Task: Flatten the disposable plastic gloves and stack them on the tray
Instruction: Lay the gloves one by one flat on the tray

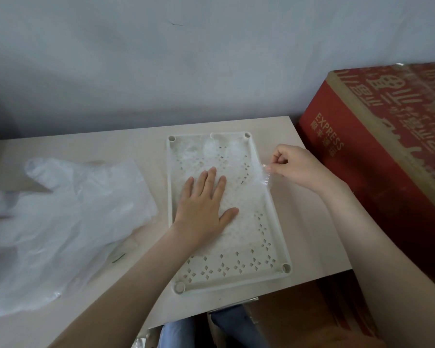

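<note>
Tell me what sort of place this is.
Likely a spare corner of a home or small workroom: a light wooden table set against a plain painted wall, with a red express shipping carton standing beside it.

Left hand (206, 204) flattens glove (236, 156) (right hand (296, 164) pinching).

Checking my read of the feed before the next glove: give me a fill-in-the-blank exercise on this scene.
The left hand presses a glove flat on the tray, while the right hand pinches its edge at the tray's ____ rim.
The pile of loose gloves lies on the table, ____ of the tray.
The box beside the table is ____.
Missing words: right; left; red.
</note>
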